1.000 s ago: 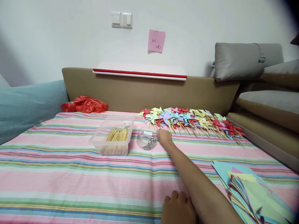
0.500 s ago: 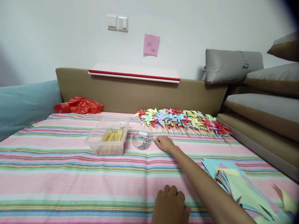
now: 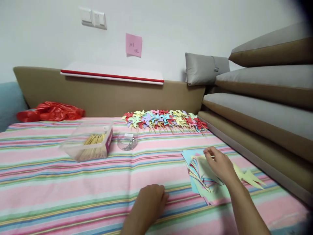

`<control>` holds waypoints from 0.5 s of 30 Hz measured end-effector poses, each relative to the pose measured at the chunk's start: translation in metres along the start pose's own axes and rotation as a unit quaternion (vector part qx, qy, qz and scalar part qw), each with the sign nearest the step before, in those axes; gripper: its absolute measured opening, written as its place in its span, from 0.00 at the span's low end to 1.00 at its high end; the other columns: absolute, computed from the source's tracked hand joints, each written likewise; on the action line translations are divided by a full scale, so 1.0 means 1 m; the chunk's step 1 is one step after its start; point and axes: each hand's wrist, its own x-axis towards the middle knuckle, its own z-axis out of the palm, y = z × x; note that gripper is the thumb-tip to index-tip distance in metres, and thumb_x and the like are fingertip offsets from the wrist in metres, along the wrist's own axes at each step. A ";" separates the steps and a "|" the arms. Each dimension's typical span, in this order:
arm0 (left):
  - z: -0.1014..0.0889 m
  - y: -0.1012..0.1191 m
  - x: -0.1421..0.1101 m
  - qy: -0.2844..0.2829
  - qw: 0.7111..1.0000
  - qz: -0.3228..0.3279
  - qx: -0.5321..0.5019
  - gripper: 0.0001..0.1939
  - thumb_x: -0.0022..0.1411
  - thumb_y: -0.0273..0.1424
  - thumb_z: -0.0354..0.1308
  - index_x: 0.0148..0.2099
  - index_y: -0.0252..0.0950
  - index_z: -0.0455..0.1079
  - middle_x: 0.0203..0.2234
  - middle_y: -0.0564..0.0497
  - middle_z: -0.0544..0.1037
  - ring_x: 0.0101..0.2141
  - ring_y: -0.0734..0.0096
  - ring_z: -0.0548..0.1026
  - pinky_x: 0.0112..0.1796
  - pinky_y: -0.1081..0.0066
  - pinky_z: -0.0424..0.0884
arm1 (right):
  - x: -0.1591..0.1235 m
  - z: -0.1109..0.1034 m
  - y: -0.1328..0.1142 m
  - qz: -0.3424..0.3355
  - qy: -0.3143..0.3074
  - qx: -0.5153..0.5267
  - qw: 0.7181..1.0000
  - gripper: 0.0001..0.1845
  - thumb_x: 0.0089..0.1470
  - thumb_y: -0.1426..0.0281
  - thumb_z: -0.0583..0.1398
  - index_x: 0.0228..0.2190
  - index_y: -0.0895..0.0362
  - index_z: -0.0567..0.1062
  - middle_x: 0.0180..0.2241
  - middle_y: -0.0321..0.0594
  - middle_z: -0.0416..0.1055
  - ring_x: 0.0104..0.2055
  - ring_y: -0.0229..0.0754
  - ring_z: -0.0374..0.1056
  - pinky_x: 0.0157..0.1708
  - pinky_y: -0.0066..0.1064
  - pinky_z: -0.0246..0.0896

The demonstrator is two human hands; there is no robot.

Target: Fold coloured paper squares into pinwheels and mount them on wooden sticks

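Grip of the right hand (image 3: 220, 164): fingers bent, nothing visible in it, though the palm side is hidden and I cannot tell how wide it stands. Half a second ago it was reaching out beside the round dish; now it hovers over or rests on the paper pile, contact unclear. The left hand (image 3: 152, 200), loosely bent, has turned its fingers toward the right side and sits just above or on the striped cloth (image 3: 97, 192); whether it holds anything cannot be seen.

The whole view has swung right, so more of the stacked cushions (image 3: 269, 111) shows and the brown backrest (image 3: 117, 102) has slid left. Pinwheels (image 3: 166, 119) lie in a row before the backrest, as before. The paper pile (image 3: 202, 166) is under the right hand, near the cushions, with yellow cut paper (image 3: 249, 178) beside it on the right, blurred earlier and clearer now. The clear tub (image 3: 109, 142) of sticks (image 3: 94, 139) and, just right of it, the round dish (image 3: 119, 144) of silvery bits (image 3: 131, 143) keep their places on the cloth.
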 end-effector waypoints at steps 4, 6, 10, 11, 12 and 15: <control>0.004 0.003 0.001 -0.003 1.000 0.019 0.022 0.19 0.71 0.35 0.44 0.38 0.34 0.76 0.36 0.41 0.83 0.39 0.50 0.81 0.36 0.61 0.69 | -0.020 0.001 0.021 -0.047 -0.068 0.052 0.995 0.19 0.59 0.60 0.54 0.47 0.54 0.75 0.52 0.48 0.76 0.56 0.51 0.71 0.55 0.42 0.63; 0.004 0.005 0.002 -0.006 0.999 0.020 0.027 0.20 0.71 0.36 0.44 0.37 0.35 0.76 0.35 0.42 0.83 0.38 0.51 0.81 0.35 0.62 0.67 | -0.025 -0.001 0.024 -0.069 -0.107 0.077 0.989 0.24 0.58 0.57 0.57 0.51 0.54 0.74 0.57 0.47 0.73 0.58 0.50 0.69 0.58 0.41 0.62; 0.002 0.007 0.007 -0.005 0.999 0.019 0.044 0.22 0.72 0.38 0.43 0.34 0.35 0.75 0.31 0.42 0.82 0.35 0.51 0.81 0.31 0.64 0.63 | -0.031 -0.005 0.030 -0.071 -0.178 0.131 0.973 0.32 0.52 0.57 0.65 0.57 0.53 0.73 0.62 0.47 0.68 0.63 0.52 0.65 0.62 0.43 0.58; 0.002 0.007 0.008 -0.003 0.999 0.021 0.048 0.23 0.72 0.38 0.43 0.33 0.36 0.75 0.31 0.42 0.82 0.34 0.51 0.81 0.31 0.64 0.63 | -0.032 -0.006 0.032 -0.064 -0.189 0.139 0.970 0.32 0.51 0.59 0.66 0.57 0.53 0.73 0.62 0.47 0.68 0.63 0.53 0.64 0.63 0.44 0.58; 0.003 0.007 0.009 0.000 0.998 0.023 0.051 0.23 0.72 0.38 0.42 0.33 0.36 0.75 0.30 0.43 0.82 0.34 0.51 0.81 0.31 0.64 0.62 | -0.032 -0.006 0.035 -0.056 -0.196 0.143 0.968 0.32 0.50 0.60 0.66 0.56 0.54 0.73 0.62 0.48 0.68 0.63 0.54 0.64 0.63 0.45 0.57; 0.005 0.006 0.009 0.005 0.998 0.029 0.056 0.23 0.73 0.39 0.42 0.33 0.36 0.74 0.30 0.44 0.82 0.34 0.53 0.80 0.31 0.65 0.62 | -0.033 -0.006 0.040 -0.045 -0.204 0.145 0.967 0.32 0.49 0.62 0.67 0.56 0.56 0.75 0.61 0.48 0.69 0.63 0.54 0.65 0.63 0.46 0.57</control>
